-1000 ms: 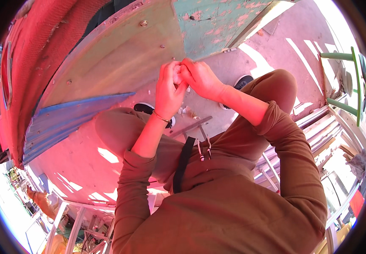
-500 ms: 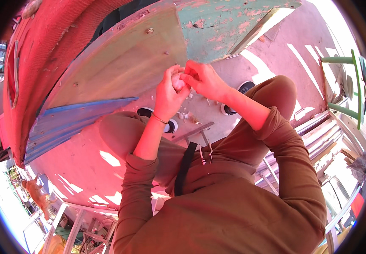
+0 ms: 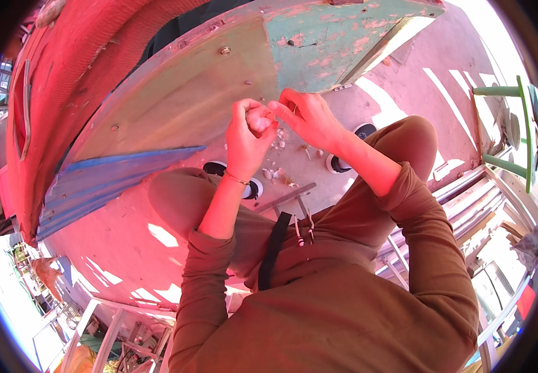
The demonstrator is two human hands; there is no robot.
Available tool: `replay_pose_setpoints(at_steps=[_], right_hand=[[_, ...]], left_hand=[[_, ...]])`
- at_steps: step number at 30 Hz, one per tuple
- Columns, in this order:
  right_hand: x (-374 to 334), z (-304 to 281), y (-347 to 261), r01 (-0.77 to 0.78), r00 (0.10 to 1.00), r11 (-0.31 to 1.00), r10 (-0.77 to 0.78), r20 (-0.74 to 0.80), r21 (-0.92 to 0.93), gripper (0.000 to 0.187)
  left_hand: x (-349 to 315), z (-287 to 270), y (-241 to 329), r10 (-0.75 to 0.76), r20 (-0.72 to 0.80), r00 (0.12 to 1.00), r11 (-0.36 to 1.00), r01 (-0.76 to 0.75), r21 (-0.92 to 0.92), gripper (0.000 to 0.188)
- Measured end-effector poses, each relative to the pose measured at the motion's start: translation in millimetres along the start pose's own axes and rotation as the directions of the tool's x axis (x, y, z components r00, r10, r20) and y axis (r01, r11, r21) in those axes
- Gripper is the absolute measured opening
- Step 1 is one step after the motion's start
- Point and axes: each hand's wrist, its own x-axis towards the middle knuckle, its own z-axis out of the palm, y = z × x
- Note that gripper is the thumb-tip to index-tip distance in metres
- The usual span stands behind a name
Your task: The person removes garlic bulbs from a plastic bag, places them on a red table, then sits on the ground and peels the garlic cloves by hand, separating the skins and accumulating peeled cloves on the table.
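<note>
My left hand (image 3: 244,146) is wrapped round a pale, rounded garlic bulb (image 3: 258,120), with part of it showing between the thumb and fingers. Close beside it on the right, my right hand (image 3: 314,121) has thumb and forefinger pinched at the bulb's upper edge, its other fingers curled. Whatever sits in that pinch is too small to make out. Below both hands, scraps of pale skin and bits (image 3: 275,174) are scattered on the floor between my shoes.
A large curved panel (image 3: 188,93) with peeling green paint (image 3: 325,46) stands in front. Red cloth (image 3: 76,81) hangs at left above a blue corrugated sheet (image 3: 113,180). A green metal frame (image 3: 524,130) and stacked boards (image 3: 474,199) are at right. A brown dog (image 3: 46,273) is behind left.
My right hand has shifted slightly right and down, away from the bulb, which now shows more. The left hand has tilted a little leftward. The dog has turned.
</note>
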Motion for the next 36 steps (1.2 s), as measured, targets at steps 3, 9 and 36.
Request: replay_pose_setpoints(at_steps=[3, 9, 36], right_hand=[[-2.9, 9.0, 7.4, 0.119, 0.993, 0.990, -0.119, -0.005, 0.075, 0.020], [3.2, 8.1, 26.2, 0.110, 0.987, 0.974, -0.131, -0.093, -0.198, 0.022], [-13.2, 57.4, 0.3, 0.058, 0.987, 0.994, -0.044, -0.155, 0.092, 0.022]], left_hand=[[-1.1, 5.4, 1.5, 0.001, -0.028, 1.000, 0.998, -0.003, -0.067, 0.044], [0.9, 3.2, 11.1, 0.023, -0.082, 0.996, 0.989, -0.035, -0.146, 0.044], [6.5, 29.2, 4.4, -0.058, -0.274, 0.960, 0.903, -0.067, -0.424, 0.031]])
